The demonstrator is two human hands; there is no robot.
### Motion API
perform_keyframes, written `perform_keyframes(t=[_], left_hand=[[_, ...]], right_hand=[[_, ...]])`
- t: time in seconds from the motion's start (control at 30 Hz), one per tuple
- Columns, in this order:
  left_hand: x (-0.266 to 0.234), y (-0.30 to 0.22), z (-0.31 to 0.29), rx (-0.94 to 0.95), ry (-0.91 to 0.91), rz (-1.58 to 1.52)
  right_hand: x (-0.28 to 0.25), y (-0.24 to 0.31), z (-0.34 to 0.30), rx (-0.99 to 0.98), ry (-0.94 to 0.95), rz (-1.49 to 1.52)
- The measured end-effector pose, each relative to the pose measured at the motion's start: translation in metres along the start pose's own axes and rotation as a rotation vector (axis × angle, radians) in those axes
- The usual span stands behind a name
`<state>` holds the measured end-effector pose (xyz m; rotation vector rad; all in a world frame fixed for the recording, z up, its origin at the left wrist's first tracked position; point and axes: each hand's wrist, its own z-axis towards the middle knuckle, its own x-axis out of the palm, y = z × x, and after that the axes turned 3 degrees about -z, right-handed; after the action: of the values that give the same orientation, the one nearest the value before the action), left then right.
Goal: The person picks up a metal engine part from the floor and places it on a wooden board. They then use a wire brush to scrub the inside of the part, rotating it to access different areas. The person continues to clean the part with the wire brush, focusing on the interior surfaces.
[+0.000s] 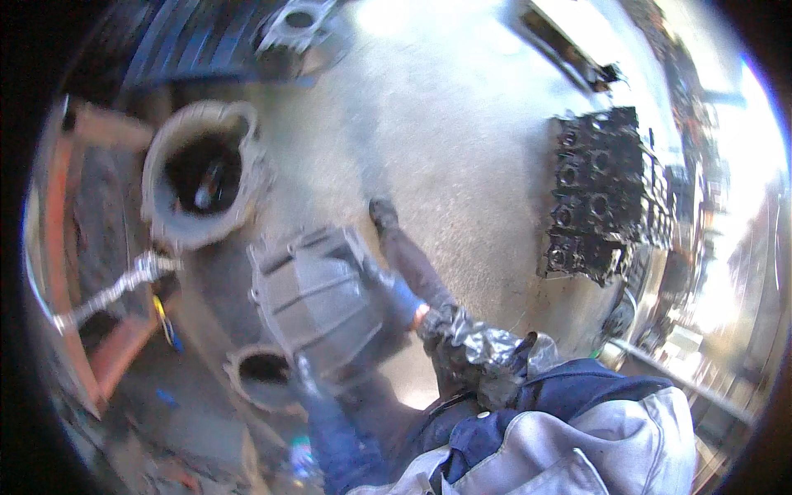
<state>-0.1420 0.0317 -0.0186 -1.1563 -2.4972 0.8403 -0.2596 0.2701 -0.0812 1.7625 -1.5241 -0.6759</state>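
Note:
A large grey ribbed metal housing, shaped like a gearbox case, is in front of my legs, tilted toward the left. My right hand, in a blue and dark glove, grips its right edge. At the lower edge, my left hand holds the same housing, its fingers blurred and partly hidden. Just beyond my left hand, a round metal opening shows by the bench edge. I cannot tell whether it belongs to the housing or to a separate part.
To the left stand a bell-shaped casting, a splined shaft and an orange frame. A yellow and blue tool lies near the shaft. Black engine blocks stand on the right. Another casting is at the far end.

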Motion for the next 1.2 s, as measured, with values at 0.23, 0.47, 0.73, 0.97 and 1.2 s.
perform_keyframes(t=[0.23, 0.47, 0.73, 0.97, 1.2], left_hand=[[0.175, -0.094, -0.077, 0.252, 0.268, 0.399], [0.413, -0.178, -0.173, 0.404, 0.52, 0.579], [0.655, -0.256, -0.203, 0.562, 0.902, 0.636], [0.934, -0.282, -0.223, 0.641, 1.138, 0.809], [1.226, -0.23, -0.253, 0.687, 1.191, 1.245]], right_hand=[[-0.125, 0.077, -0.057, 0.066, -0.18, 0.061], [-0.301, 0.245, -0.088, 0.098, -0.38, 0.419], [-0.489, 0.299, -0.02, -0.365, -0.641, 0.189], [-0.675, 0.376, 0.044, -0.213, -0.713, 0.668], [-0.875, 0.415, 0.108, -0.084, -1.28, 0.623]])
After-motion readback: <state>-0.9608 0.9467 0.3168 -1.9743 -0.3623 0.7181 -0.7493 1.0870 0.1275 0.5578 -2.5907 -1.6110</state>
